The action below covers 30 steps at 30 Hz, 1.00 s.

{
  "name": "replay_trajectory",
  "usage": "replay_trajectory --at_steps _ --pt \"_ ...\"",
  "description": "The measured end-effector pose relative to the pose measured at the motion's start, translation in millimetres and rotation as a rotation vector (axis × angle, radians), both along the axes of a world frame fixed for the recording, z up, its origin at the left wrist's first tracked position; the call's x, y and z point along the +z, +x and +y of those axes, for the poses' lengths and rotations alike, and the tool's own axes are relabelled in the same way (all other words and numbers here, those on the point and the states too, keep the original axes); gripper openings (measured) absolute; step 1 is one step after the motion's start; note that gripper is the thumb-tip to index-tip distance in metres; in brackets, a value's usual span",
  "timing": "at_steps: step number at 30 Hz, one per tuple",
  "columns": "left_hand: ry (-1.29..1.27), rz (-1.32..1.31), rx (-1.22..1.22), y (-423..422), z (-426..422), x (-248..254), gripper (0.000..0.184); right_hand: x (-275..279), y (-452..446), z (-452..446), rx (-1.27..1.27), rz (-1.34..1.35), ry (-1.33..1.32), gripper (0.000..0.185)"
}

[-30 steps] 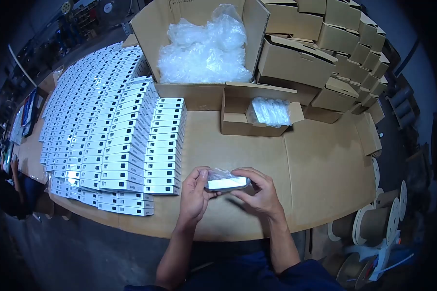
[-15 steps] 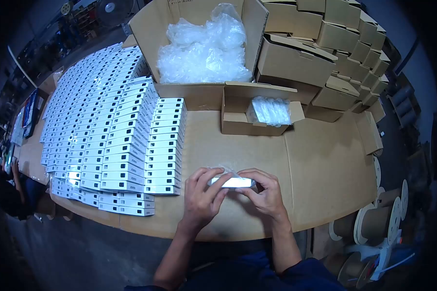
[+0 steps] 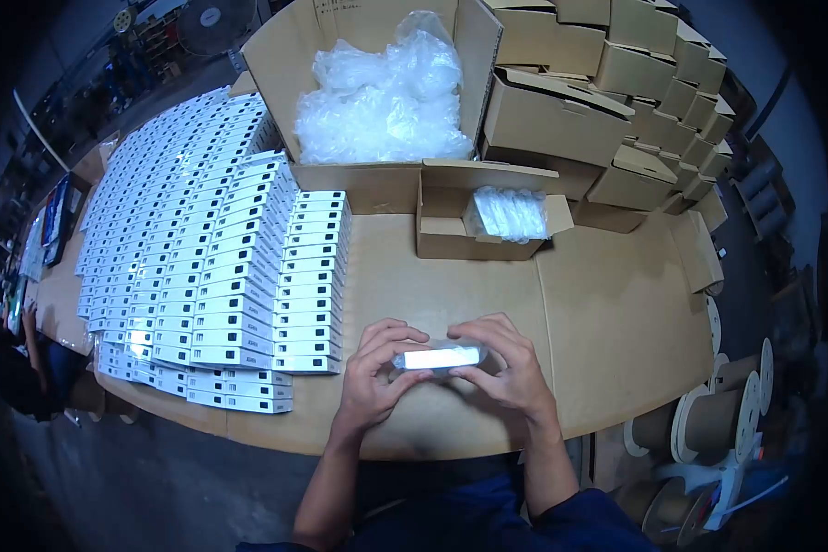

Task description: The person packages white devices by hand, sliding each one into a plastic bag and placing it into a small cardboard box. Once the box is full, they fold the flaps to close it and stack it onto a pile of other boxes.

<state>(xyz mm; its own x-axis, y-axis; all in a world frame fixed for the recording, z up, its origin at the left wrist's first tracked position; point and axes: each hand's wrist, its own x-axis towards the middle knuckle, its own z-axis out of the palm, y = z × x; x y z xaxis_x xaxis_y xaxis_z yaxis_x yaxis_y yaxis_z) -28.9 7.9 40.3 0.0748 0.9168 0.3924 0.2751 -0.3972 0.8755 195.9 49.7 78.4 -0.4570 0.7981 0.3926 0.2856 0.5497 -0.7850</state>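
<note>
White and wrapped in clear plastic, a slim box (image 3: pixel 430 359) lies level between our two hands, just above the cardboard-covered table (image 3: pixel 451 294). Our left hand (image 3: pixel 373 373) grips its left end, fingers curled over from above and thumb along the lower edge; our right hand (image 3: pixel 509 368) pinches the other end, fingers bent above and thumb beneath. Both forearms reach up and slightly inward from our dark blue sleeves (image 3: pixel 575 515), wrists angled so the fingertips face each other.

Left of our left hand, tightly packed white cartons (image 3: pixel 235 276) stand in long stacked rows, closing off that side of the table; the nearest column ends just beside the hand. Ahead of our right hand sits a small open carton (image 3: pixel 474 247), with plastic-wrapped packs (image 3: pixel 511 216) in its right part. It stands between our hands and the brown boxes (image 3: pixel 557 120) piled farther ahead to the right. Straight ahead, past the small carton, a large open box (image 3: pixel 483 83) holds a heap of clear plastic bags (image 3: pixel 386 101). Right of our hands, beyond the table edge, are large spools (image 3: pixel 713 423); far to the left we see part of a person (image 3: pixel 28 359).
</note>
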Motion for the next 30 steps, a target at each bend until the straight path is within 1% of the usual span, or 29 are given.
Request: replay_trajectory --at_steps 2,3,6,7,10,11,14,15,18,19,20,22,23,28,30 --pt "0.030 0.043 -0.013 0.3 2.5 5.5 0.029 7.9 7.7 0.6 0.074 -0.103 0.014 0.037" --pt "0.041 0.056 -0.026 0.7 4.4 10.7 0.028 12.0 9.7 3.2 0.105 -0.132 0.092 0.035" --pt "0.063 0.089 -0.070 0.2 16.3 15.7 0.027 23.2 16.8 8.6 0.124 -0.276 0.131 0.031" --pt "0.070 0.098 -0.083 0.2 20.9 16.5 0.027 25.8 16.8 12.7 0.132 -0.289 0.199 0.025" --pt "0.064 0.079 -0.076 1.8 35.4 13.6 0.027 27.5 18.4 22.9 0.142 -0.293 0.158 0.021" --pt "0.076 0.105 -0.093 0.1 40.1 11.1 0.035 31.4 17.6 26.3 0.135 -0.306 0.168 0.019" --pt "0.014 -0.080 0.074 8.6 57.5 6.4 0.046 28.0 16.7 42.4 0.009 -0.293 0.188 0.020" --pt "-0.045 -0.033 0.118 11.5 64.1 2.5 0.052 26.0 16.4 49.5 -0.047 -0.242 0.234 0.020" --pt "0.017 0.490 0.312 15.6 82.9 -2.1 0.054 34.5 15.2 69.2 -0.248 -0.194 0.304 0.020" --pt "0.021 0.509 0.320 17.1 89.5 -7.7 0.059 36.9 13.4 75.9 -0.299 -0.157 0.329 0.020" --pt "0.044 0.577 0.338 19.2 94.7 -9.9 0.061 38.2 12.3 85.4 -0.339 -0.170 0.426 0.020" --pt "0.087 0.712 0.366 24.4 103.3 -13.8 0.065 38.5 6.6 100.3 -0.379 -0.153 0.478 0.020" --pt "0.060 0.688 0.344 26.3 108.3 -18.0 0.067 36.6 4.4 107.9 -0.387 -0.174 0.515 0.020" --pt "0.029 0.658 0.342 25.7 115.4 -24.4 0.064 18.2 -5.8 134.3 -0.384 -0.263 0.643 0.021" --pt "0.024 0.657 0.355 24.6 115.2 -23.6 0.062 9.7 -8.8 140.7 -0.402 -0.291 0.611 0.020"
